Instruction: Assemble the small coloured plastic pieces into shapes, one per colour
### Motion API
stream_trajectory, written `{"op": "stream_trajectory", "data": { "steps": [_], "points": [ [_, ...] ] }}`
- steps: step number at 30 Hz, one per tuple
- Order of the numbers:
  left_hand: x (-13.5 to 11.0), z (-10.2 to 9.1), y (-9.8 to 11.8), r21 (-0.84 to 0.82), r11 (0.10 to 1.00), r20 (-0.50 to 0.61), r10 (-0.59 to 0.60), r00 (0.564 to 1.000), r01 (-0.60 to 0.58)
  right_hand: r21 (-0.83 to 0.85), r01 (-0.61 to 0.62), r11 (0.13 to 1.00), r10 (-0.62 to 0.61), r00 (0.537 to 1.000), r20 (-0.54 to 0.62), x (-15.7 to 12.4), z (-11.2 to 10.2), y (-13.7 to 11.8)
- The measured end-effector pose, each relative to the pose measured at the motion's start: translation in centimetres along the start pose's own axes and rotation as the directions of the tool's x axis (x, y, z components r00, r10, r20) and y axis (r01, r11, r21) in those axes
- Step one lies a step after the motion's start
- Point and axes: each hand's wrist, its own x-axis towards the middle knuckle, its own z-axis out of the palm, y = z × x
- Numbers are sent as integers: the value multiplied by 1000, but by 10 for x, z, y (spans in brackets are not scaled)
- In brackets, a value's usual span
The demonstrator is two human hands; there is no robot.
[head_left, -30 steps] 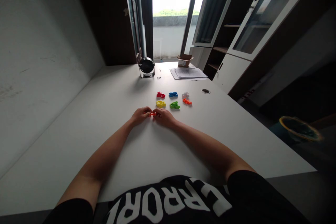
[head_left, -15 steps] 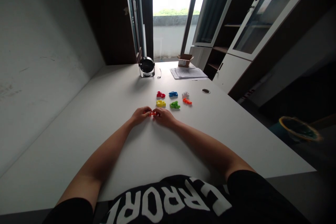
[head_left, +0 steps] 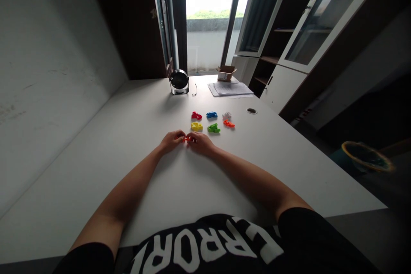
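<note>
Between my fingertips is a small orange plastic piece (head_left: 186, 139), mostly hidden, low over the white table (head_left: 180, 197). My left hand (head_left: 172, 140) pinches its left end, and my right hand (head_left: 199, 141) closes on its right end. Just beyond my hands lie small plastic pieces in two rows. In the far row are a red piece (head_left: 196, 115), a blue piece (head_left: 212, 114) and a whitish piece (head_left: 227, 115). Nearer are a yellow piece (head_left: 197, 126), a green piece (head_left: 213, 128) and another orange piece (head_left: 229, 123). Their exact kind is too small to tell.
Toward the back stand a round black device on a silver stand (head_left: 179, 81) and an open cardboard box (head_left: 226, 73). Papers (head_left: 233, 89) lie before the box. A cable hole (head_left: 252, 111) is at the right. A wall (head_left: 58, 77) borders the left side.
</note>
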Motion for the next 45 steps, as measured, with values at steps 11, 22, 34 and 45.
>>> {"op": "stream_trajectory", "data": {
  "steps": [11,22,34,45],
  "points": [
    [0,0,0,-1,1000,-2,1,1000,-1,6,-3,1000,3,1000,-1,0,0,-1],
    [1,1,-2,-12,1000,3,-7,1000,7,11,4,1000,-4,1000,-3,0,-1,-1],
    [1,1,-4,-21,1000,2,9,1000,-9,12,14,1000,-14,1000,-13,0,0,1],
    [1,2,-5,-13,1000,-1,13,1000,-13,5,11,1000,-11,1000,-17,-1,0,0]
  ]
}}
